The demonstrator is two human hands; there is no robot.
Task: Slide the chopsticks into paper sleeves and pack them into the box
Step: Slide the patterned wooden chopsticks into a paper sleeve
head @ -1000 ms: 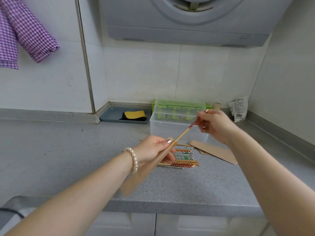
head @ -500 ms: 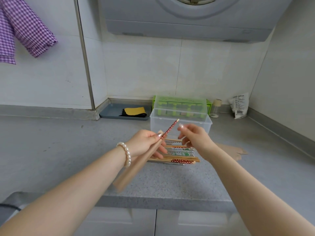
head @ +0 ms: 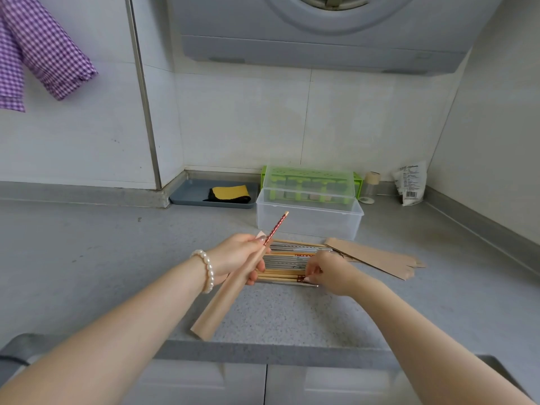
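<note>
- Left hand grips a paper sleeve, a red chopstick poking out.
- Right hand pinches a chopstick in the pile before the clear box.

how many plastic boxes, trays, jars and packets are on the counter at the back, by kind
clear plastic box: 1
green box with clear lid: 1
blue-grey tray: 1
small jar: 1
white packet: 1
total: 5
</note>
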